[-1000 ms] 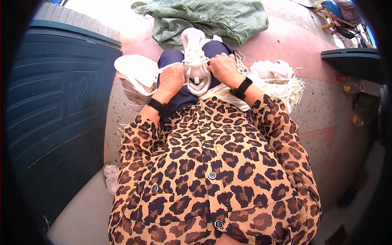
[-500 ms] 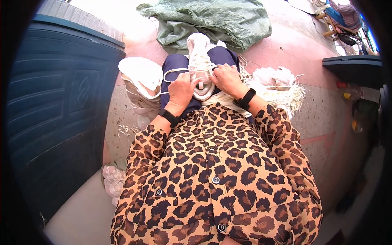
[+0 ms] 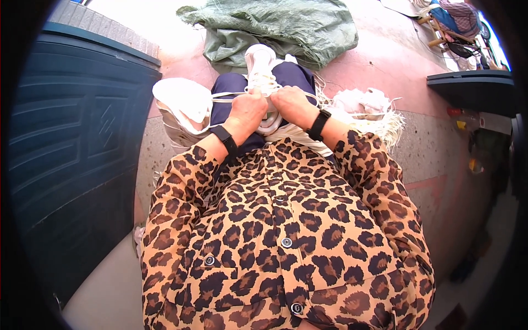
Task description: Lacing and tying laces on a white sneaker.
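A white lace-up sneaker [image 3: 259, 56] lies between my thighs, toe pointing away from me. My left hand [image 3: 247, 113] is closed over its lacing, gripping a white shoelace [image 3: 223, 99] whose strand sticks out to the left. Close beside it, my right hand [image 3: 292, 104] is also closed on the lace, and a strand shows past its far side. The fingertips are partly hidden behind my knuckles. Part of the shoe's heel opening [image 3: 269, 125] shows between my wrists.
At my left stands a stack of whitish shoe parts [image 3: 179, 99], beside a dark blue panelled door [image 3: 82, 132]. On my right lies a bundle of loose white laces [image 3: 385, 126] with crumpled white material [image 3: 360, 102]. A green woven sack [image 3: 286, 30] spreads out ahead.
Both hands have moved slightly forward over the lacing, and their fingers have curled tighter. The wide lace loop at the left has drawn into flatter strands. The whole view has shifted a little.
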